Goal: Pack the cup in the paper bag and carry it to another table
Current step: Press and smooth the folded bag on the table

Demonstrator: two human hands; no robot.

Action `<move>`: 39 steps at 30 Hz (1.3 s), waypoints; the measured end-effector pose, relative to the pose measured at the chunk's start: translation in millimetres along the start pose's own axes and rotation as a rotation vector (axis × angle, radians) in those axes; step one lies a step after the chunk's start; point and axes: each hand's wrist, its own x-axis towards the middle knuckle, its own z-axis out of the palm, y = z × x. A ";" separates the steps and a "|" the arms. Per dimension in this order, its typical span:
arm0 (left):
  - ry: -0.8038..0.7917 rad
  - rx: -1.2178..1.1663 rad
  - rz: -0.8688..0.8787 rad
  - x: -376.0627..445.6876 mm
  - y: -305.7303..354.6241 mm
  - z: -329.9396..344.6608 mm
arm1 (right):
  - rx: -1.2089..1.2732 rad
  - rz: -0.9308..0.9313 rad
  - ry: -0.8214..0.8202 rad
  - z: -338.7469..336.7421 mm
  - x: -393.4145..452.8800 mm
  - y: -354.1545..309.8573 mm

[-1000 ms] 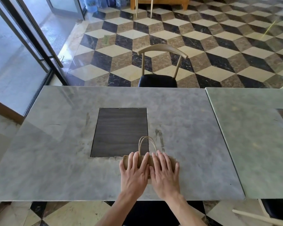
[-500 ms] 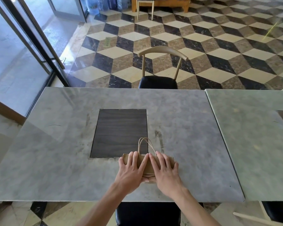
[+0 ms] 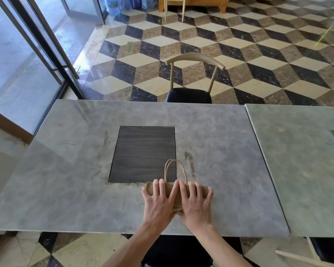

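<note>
A brown paper bag (image 3: 176, 197) lies flat and folded on the grey marble table (image 3: 66, 180), near its front edge, with its twisted paper handles (image 3: 175, 170) looping away from me. My left hand (image 3: 159, 203) rests palm down on the bag's left half, fingers spread. My right hand (image 3: 196, 204) lies the same way on the right half. Both thumbs meet at the bag's near edge. No cup is in view.
A dark wood inlay (image 3: 144, 154) sits in the table's middle, just beyond the bag. A second marble table (image 3: 301, 170) adjoins on the right. A wooden chair with a black seat (image 3: 189, 94) stands across the table. Glass doors (image 3: 27, 60) are on the left.
Both hands stay flat on the folded bag. My view has shifted slightly, and the thumbs have drawn in under the bag's near edge.
</note>
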 end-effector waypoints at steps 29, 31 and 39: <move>0.156 0.068 0.085 9.4 -18.3 10.6 | -0.074 -0.088 0.092 1.1 9.6 14.3; 0.146 0.090 0.101 6.9 -22.4 12.0 | -0.094 -0.117 0.069 1.6 9.0 17.7; 0.246 0.087 0.171 -6.7 -33.2 17.4 | -0.058 -0.170 0.036 1.1 -4.1 29.1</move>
